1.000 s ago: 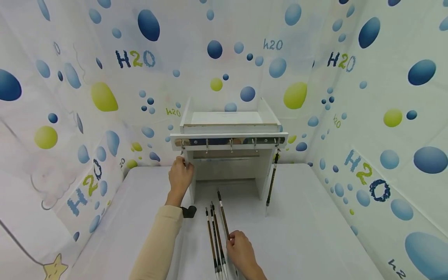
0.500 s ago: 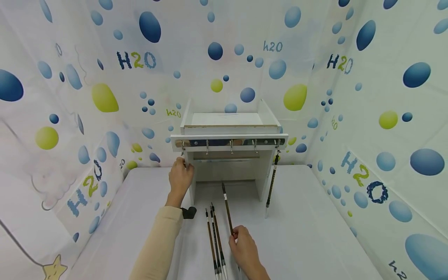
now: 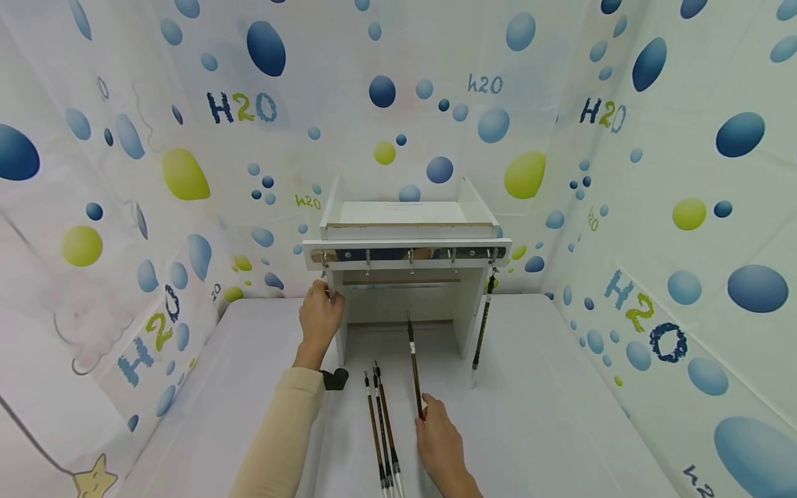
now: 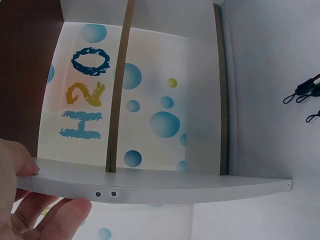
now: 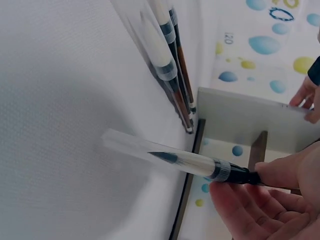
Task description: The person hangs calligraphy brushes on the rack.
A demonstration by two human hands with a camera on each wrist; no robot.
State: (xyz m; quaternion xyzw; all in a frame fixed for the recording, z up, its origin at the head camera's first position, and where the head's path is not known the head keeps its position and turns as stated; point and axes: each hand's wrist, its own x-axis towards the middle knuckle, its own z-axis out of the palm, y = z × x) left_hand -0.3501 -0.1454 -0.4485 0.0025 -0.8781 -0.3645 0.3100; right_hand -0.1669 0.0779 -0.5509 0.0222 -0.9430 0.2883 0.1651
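Observation:
In the head view, a white shelf (image 3: pixel 407 234) carries a strip of metal hooks (image 3: pixel 411 256) along its front. My left hand (image 3: pixel 320 315) grips the shelf's left side panel (image 4: pixel 165 192), thumb on one face and fingers on the other. With my right hand (image 3: pixel 441 437) I hold a calligraphy brush (image 3: pixel 414 363), its cord loop pointing up toward the shelf. The right wrist view shows that brush's pale bristles with a dark tip inside a clear cap (image 5: pixel 185 161). Another brush (image 3: pixel 483 321) hangs from the rightmost hook.
On the white table (image 3: pixel 548 429), several brushes (image 3: pixel 382 429) lie side by side, left of my right hand. A dark object (image 3: pixel 336 379) shows beside my left wrist. White sheeting with blue and green dots (image 3: pixel 386 69) surrounds the table.
My right hand has lifted the brush away from the others, moving it up and rightward until it points at the shelf's opening. My left hand keeps its place on the panel.

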